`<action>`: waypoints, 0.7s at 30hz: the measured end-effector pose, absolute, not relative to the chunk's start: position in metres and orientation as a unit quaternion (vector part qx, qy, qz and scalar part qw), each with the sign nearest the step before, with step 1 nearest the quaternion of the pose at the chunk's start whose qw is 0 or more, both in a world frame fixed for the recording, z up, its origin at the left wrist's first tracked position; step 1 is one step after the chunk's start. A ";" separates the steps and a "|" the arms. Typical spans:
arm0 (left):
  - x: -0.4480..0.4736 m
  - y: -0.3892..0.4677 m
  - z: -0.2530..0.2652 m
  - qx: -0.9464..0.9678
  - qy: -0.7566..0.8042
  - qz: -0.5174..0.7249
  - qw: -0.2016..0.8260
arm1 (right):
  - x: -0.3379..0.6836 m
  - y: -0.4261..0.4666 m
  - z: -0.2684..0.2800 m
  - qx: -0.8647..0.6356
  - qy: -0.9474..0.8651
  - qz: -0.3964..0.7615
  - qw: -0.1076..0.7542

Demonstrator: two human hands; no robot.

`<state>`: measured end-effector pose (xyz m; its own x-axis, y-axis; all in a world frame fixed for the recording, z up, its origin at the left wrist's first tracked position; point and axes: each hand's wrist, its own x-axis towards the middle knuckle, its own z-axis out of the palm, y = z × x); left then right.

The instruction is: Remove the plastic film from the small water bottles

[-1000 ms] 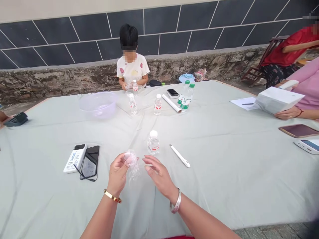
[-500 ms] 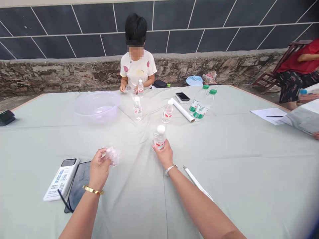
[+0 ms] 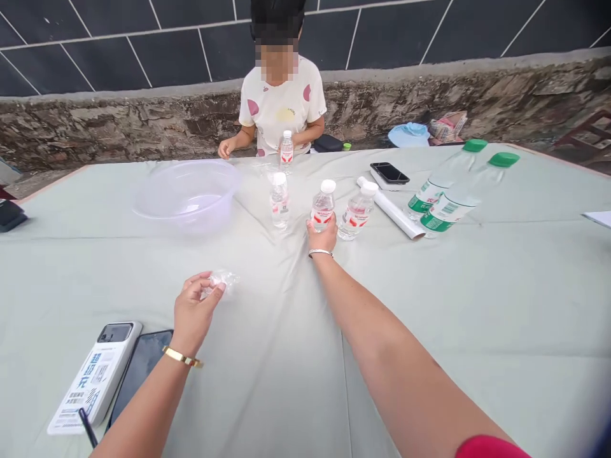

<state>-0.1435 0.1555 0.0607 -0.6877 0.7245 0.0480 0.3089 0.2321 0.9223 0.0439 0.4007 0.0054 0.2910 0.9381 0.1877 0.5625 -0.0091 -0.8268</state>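
Note:
My right hand (image 3: 323,236) reaches forward, its fingers wrapped round the lower part of a small water bottle (image 3: 324,205) with a white cap and a red and white label. The bottle is upright. Just to its right stands a second small bottle (image 3: 356,213), and to its left a third one (image 3: 280,203). My left hand (image 3: 196,304) pinches a crumpled piece of clear plastic film (image 3: 223,284) above the cloth. Below it lie a white phone-like device (image 3: 93,381) and a dark tablet or phone (image 3: 143,362), partly hidden by my left forearm.
Across the table (image 3: 267,356) a person (image 3: 281,108) stands or sits by another small bottle (image 3: 286,149). A translucent basin (image 3: 186,191) is at the far left. Two large green-capped bottles (image 3: 458,191), a white roll (image 3: 396,213) and a black phone (image 3: 389,172) are at the right.
My right hand has carried its bottle forward, in among the other small bottles. My left hand still pinches the film. The view has shifted, and the person's hand opposite has moved apart from the bottle.

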 end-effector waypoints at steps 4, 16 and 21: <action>-0.171 0.209 0.083 0.367 0.790 0.485 0.074 | 0.050 0.378 0.001 -0.685 -0.540 0.248 0.421; -0.258 0.338 0.124 0.381 0.908 0.168 0.042 | 0.001 0.377 -0.011 -0.548 -0.638 0.284 0.460; -0.240 0.304 0.130 0.483 0.859 0.168 -0.031 | -0.039 0.423 0.000 -0.596 -0.633 0.265 0.418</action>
<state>-0.2395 0.3039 0.1299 -0.5313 0.8191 0.2163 0.8402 0.4768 0.2581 -0.0393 0.4226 0.0000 0.0591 0.9752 0.2133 0.5317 0.1501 -0.8335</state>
